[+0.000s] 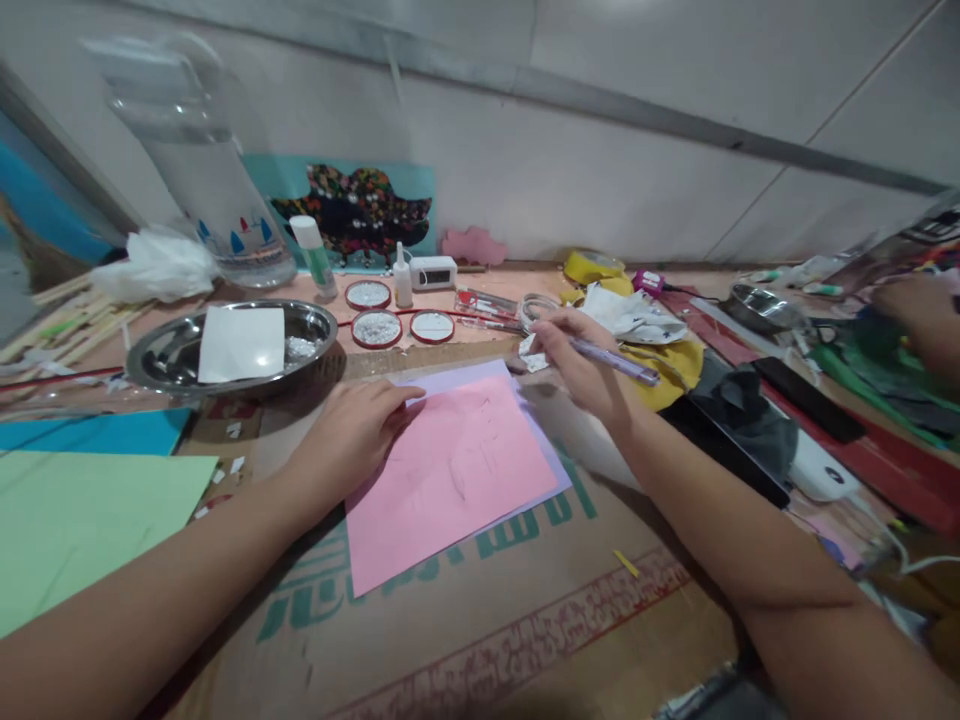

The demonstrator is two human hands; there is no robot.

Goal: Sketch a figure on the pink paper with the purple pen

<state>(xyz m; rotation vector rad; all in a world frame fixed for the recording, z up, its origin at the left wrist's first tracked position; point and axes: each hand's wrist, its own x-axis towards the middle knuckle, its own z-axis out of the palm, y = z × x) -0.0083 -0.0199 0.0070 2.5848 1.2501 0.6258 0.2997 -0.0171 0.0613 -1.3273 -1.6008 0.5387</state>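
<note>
The slim, smooth purple pen (616, 362) sits in the closed grip of the right hand (583, 378), beside the thin pink sheet (450, 485), its long axis crosswise, exposed end pointing right and slightly nearward; the left hand (364, 422), grip loose and empty, rests on the sheet.

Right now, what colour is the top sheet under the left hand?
The top sheet is pink, clearest in the head view.

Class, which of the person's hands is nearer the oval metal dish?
Left. The left hand rests on the pink sheet, right of the oval metal dish; the right hand, holding a purple pen, is farther right, past the sheet.
</note>
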